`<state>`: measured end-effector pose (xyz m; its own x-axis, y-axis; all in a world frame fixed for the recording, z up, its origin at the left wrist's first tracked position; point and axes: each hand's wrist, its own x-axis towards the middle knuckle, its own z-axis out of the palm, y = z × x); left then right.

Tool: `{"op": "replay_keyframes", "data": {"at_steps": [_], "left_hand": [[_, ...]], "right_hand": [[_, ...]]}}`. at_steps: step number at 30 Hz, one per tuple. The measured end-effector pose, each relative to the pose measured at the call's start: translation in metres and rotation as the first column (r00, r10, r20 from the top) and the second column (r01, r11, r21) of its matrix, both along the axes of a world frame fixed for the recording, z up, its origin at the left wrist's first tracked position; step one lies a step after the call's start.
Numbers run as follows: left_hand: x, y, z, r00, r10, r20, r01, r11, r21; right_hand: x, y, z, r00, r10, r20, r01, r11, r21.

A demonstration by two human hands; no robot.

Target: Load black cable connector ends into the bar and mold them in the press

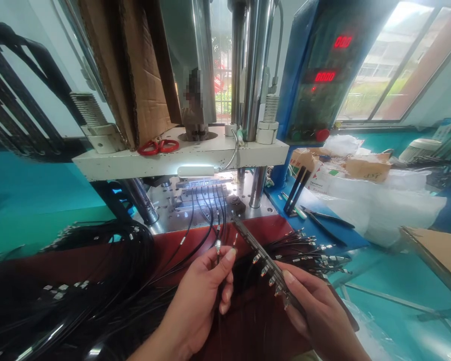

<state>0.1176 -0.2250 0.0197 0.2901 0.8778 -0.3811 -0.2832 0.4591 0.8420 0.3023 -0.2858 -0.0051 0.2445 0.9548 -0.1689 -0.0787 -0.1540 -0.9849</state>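
My left hand (206, 291) pinches a thin black cable, with a small metal connector end (218, 245) showing above the fingers. A second bare tip (235, 240) sticks up by the thumb. In my right hand (315, 311) lies a long dark metal strip (261, 258), slanting up and to the left. Several small connector pieces (270, 281) project from its lower edge. The strip's far end lies near the front of the press bed. Under the lit press plate, several black cables (205, 200) run from a metal fixture (199, 185) toward me.
Bundles of black cables lie at left (131, 250) and right (308, 255) on the red surface (281, 225). Red-handled scissors (158, 146) rest on the white press plate (135, 168). Long-nosed pliers (326, 220) lie on the blue shelf (349, 240). A control box (319, 95) shows red digits.
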Motion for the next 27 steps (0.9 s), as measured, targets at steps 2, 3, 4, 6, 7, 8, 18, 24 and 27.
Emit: {"op": "replay_keyframes", "data": {"at_steps": [2,3,4,6,7,8,18,24,27], "left_hand": [[-0.001,0.000,0.000,0.998,-0.019,0.057,0.020,0.999,-0.025],[-0.002,0.000,0.000,0.995,-0.028,0.097,0.032,0.999,-0.039],[-0.003,0.000,-0.001,0.990,-0.032,0.136,0.040,0.998,-0.055],[-0.003,0.000,-0.001,0.982,-0.026,0.189,0.044,0.995,-0.092],[-0.003,0.000,-0.001,0.979,-0.014,0.201,0.037,0.993,-0.113],[-0.002,0.001,-0.001,0.978,0.004,0.208,0.023,0.991,-0.131],[0.009,0.002,-0.001,0.995,0.029,0.097,-0.011,0.984,-0.177],[0.019,-0.002,0.001,0.979,0.005,-0.201,-0.010,1.000,-0.024],[0.019,-0.002,0.003,0.972,0.020,-0.235,-0.016,1.000,0.018]], "right_hand": [[0.001,0.000,0.000,1.000,0.021,-0.001,-0.021,1.000,-0.005],[0.002,0.000,0.000,0.999,0.032,-0.005,-0.032,0.999,-0.008],[0.002,0.000,0.000,0.999,0.040,-0.013,-0.040,0.999,-0.011],[0.002,-0.001,-0.001,0.999,0.041,-0.035,-0.042,0.999,-0.021],[0.002,-0.001,-0.002,0.999,0.031,-0.044,-0.033,0.999,-0.026],[0.002,-0.001,-0.002,0.999,0.019,-0.048,-0.020,0.999,-0.029],[-0.003,-0.002,0.000,0.999,-0.005,-0.042,0.004,1.000,-0.020],[-0.002,-0.001,-0.001,1.000,0.022,-0.001,-0.022,1.000,-0.015],[-0.003,-0.001,-0.002,1.000,0.021,-0.011,-0.022,0.999,-0.026]]}}
